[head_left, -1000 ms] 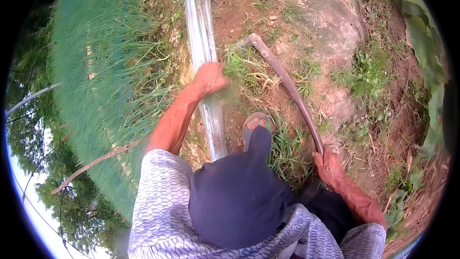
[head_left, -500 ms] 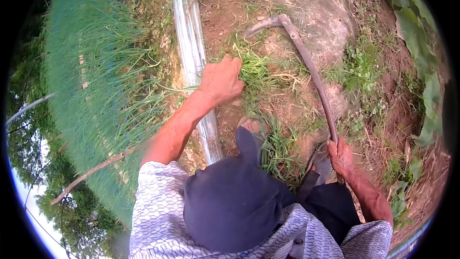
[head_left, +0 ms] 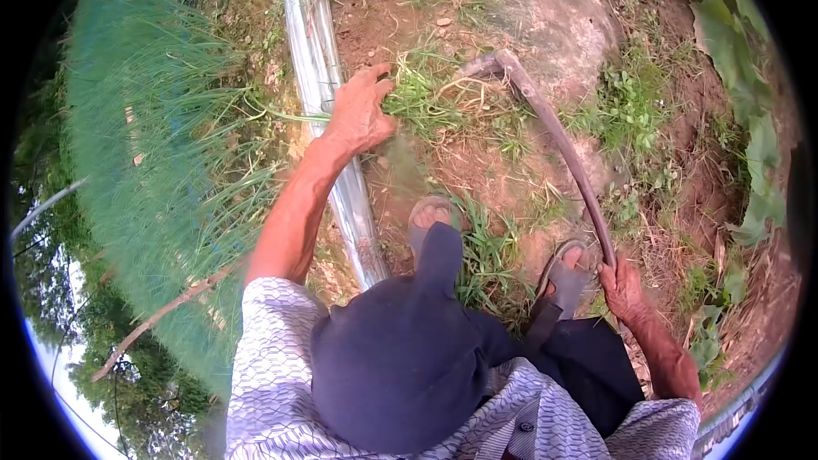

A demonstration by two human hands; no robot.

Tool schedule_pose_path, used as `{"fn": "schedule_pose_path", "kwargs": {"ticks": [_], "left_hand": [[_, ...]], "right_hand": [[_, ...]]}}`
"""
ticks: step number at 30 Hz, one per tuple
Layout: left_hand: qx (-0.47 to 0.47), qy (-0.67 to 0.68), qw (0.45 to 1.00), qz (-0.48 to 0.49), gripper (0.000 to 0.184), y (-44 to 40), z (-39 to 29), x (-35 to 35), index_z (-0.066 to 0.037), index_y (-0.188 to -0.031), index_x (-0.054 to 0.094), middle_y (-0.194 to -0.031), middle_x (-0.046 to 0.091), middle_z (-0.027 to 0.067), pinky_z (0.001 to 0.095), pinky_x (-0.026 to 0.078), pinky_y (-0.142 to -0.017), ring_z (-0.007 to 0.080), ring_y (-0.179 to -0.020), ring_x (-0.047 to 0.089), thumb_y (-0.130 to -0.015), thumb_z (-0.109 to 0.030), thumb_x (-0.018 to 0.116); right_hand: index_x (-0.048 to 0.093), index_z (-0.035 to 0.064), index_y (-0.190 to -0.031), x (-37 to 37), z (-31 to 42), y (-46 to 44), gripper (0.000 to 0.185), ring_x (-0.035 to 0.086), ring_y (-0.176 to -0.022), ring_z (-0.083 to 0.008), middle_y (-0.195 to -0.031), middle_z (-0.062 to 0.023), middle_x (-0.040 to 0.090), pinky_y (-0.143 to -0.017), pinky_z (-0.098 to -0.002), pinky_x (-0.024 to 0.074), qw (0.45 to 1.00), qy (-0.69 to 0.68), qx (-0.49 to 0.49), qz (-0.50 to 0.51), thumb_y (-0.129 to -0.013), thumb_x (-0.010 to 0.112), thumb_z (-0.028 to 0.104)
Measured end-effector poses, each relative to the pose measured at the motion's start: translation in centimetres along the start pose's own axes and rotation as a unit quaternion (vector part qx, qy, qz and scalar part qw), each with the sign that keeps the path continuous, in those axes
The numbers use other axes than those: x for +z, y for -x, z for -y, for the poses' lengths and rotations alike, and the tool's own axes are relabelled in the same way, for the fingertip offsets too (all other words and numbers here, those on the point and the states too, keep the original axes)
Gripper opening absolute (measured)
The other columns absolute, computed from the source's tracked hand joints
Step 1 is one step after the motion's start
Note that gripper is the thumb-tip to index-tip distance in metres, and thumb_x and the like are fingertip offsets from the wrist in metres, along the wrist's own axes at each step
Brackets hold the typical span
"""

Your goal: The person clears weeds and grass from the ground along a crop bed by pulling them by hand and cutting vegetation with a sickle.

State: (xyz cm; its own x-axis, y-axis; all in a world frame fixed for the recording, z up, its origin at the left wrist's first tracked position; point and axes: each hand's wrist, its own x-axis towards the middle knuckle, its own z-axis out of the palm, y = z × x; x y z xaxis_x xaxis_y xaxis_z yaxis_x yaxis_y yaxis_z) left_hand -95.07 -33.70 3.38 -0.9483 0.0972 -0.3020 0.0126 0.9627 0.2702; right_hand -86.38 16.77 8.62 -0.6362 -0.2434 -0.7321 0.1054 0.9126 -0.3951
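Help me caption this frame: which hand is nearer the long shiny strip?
Left. The left hand is beside the shiny strip, its wrist overlapping it in view; the right hand is farther off rightward, gripping the tool's handle.

Stick [head_left: 166, 311]: you see it left of the shiny strip [head_left: 311, 34]
Trees [head_left: 158, 400]: farther left
Broad leaves [head_left: 726, 43]: well right of it

The long, slightly bent brown wooden-handled tool [head_left: 564, 140] is slanted, with its short curved head at the edge of the loose, tangled clump of green and straw-coloured weeds [head_left: 433, 106], which lies on reddish-brown soil [head_left: 375, 21].
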Motion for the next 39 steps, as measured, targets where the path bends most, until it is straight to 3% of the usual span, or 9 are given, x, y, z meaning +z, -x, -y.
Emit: {"fn": "schedule_pose_path", "kwargs": {"ticks": [11,18,22,26,30,33,34,36,39], "left_hand": [[0.297,0.215,0.902,0.227,0.032,6.4,-14.3,6.2,-0.005,-0.087,0.055,-0.085,0.051,0.0138,0.0437,0.043,-0.07,0.032,-0.082,0.057,-0.063,-0.019,0.069],[-0.055,-0.084,0.978,-0.181,0.046,-5.8,-5.3,0.3,0.002,-0.114,0.06,-0.139,0.042,0.0228,0.0448,0.033,-0.103,0.0346,-0.123,0.046,-0.068,-0.005,0.062],[0.013,0.322,0.946,0.034,0.063,-5.3,-9.3,-1.6,0.0,-0.128,0.052,-0.136,0.049,0.0211,0.037,0.037,-0.105,0.0362,-0.125,0.047,-0.074,-0.021,0.076],[0.095,0.053,0.931,0.349,0.059,-5.2,-14.1,-2.9,-0.002,-0.126,0.056,-0.115,0.064,0.0181,0.0388,0.045,-0.094,0.0325,-0.108,0.059,-0.078,-0.032,0.073],[0.042,0.353,0.923,0.145,0.049,-7.2,-9.7,-5.3,0.001,-0.116,0.059,-0.104,0.065,0.0194,0.0414,0.047,-0.087,0.0394,-0.094,0.06,-0.082,-0.033,0.068],[0.039,-0.01,0.999,0.01,0.026,-8.0,-4.9,-4.4,0.0,-0.085,0.061,-0.078,0.063,0.0139,0.042,0.046,-0.063,0.0289,-0.071,0.061,-0.083,-0.026,0.065],[0.034,-0.014,0.999,0.004,0.026,-7.5,-4.9,-5.3,0.0,-0.085,0.061,-0.078,0.063,0.0139,0.042,0.046,-0.063,0.0289,-0.071,0.061,-0.083,-0.026,0.065],[-0.114,0.475,0.858,0.16,0.023,-6.9,-5.8,-6.8,0.0,-0.082,0.061,-0.074,0.063,0.0165,0.0428,0.046,-0.061,0.0351,-0.067,0.061,-0.085,-0.023,0.061],[-0.027,0.225,0.965,0.135,0.018,-5.6,-4.6,-6.2,0.0,-0.092,0.061,-0.09,0.065,0.0185,0.0449,0.048,-0.076,0.034,-0.086,0.063,-0.084,-0.015,0.057]], "right_hand": [[0.056,0.0019,-0.108,0.7,-6.3,13.7,0.033,0.061,-0.073,-0.0216,-0.08,-0.0118,0.063,-0.065,-0.0344,0.0471,0.932,-0.278,0.23,-0.033,-0.091,0.06,0.03],[0.057,0.003,-0.107,3.2,-4.0,11.6,0.029,0.054,-0.064,-0.0069,-0.075,-0.0015,0.06,-0.057,-0.0226,0.0426,0.843,-0.47,0.228,-0.13,-0.09,0.065,0.026],[0.056,0.0044,-0.104,2.8,-0.1,10.8,0.029,0.047,-0.059,-0.0044,-0.07,0.0028,0.053,-0.052,-0.0224,0.0379,0.783,-0.538,0.239,-0.2,-0.091,0.065,0.028],[0.054,0.0057,-0.1,2.8,-0.9,10.3,0.028,0.043,-0.057,-0.0038,-0.068,0.0044,0.049,-0.05,-0.0225,0.0341,0.805,-0.519,0.224,-0.178,-0.091,0.064,0.03],[0.054,0.0063,-0.097,1.9,-1.3,10.3,0.026,0.041,-0.056,-0.0033,-0.066,0.0054,0.047,-0.05,-0.0219,0.0329,0.818,-0.515,0.209,-0.145,-0.092,0.063,0.03],[0.053,0.0072,-0.09,1.6,-1.0,9.3,0.026,0.039,-0.055,-0.0034,-0.065,0.0061,0.044,-0.048,-0.0228,0.0309,0.828,-0.512,0.19,-0.129,-0.091,0.062,0.032],[0.053,0.0072,-0.09,1.4,-1.3,9.0,0.026,0.039,-0.055,-0.0034,-0.065,0.0061,0.044,-0.048,-0.0228,0.0309,0.83,-0.512,0.181,-0.127,-0.091,0.062,0.032],[0.053,0.0073,-0.089,1.5,-1.5,8.7,0.027,0.039,-0.056,-0.0035,-0.066,0.0062,0.043,-0.049,-0.0232,0.0312,0.848,-0.486,0.164,-0.132,-0.091,0.062,0.032],[0.053,0.0064,-0.091,0.1,0.3,8.0,0.027,0.038,-0.059,-0.0038,-0.068,0.0061,0.043,-0.051,-0.0239,0.0313,0.849,-0.48,0.187,-0.114,-0.09,0.062,0.032]]}}
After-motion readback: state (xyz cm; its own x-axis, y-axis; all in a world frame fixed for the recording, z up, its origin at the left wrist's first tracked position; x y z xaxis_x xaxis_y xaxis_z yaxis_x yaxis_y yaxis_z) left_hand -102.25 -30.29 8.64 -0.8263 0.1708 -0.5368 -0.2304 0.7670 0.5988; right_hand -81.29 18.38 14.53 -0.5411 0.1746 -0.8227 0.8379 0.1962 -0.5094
